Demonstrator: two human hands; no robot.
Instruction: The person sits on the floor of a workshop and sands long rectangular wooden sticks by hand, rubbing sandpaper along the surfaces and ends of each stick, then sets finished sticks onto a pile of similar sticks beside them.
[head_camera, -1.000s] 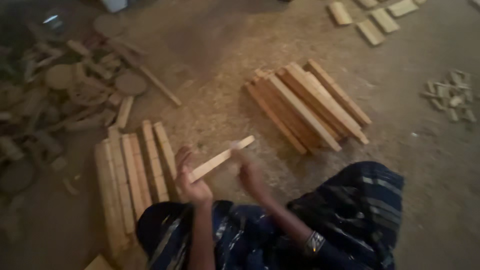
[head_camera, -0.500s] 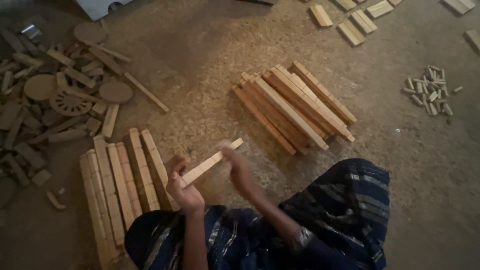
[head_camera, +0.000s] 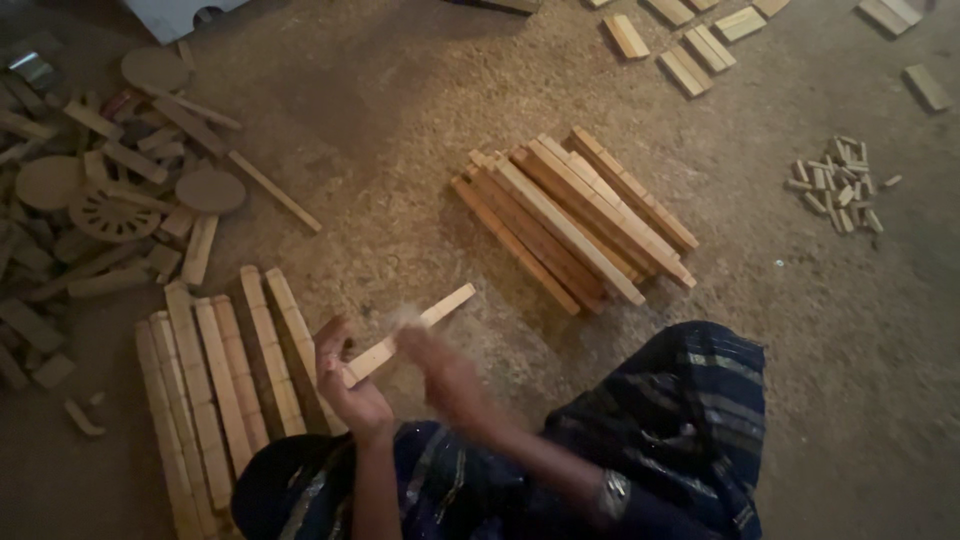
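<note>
Wooden slat (head_camera: 410, 332) is clamped at its near end by the left hand (head_camera: 345, 385), fingers curled round it to steady it. Right hand (head_camera: 440, 375) is blurred just beside those fingers, its grip impossible to tell.

A row of slats (head_camera: 215, 390) lies left, a stacked bundle (head_camera: 575, 220) right, scraps (head_camera: 100, 190) far left.

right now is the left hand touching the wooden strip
Touching. The head view shows the left hand wrapped around the near end of the wooden strip, fingers closed on it with no gap.
</note>
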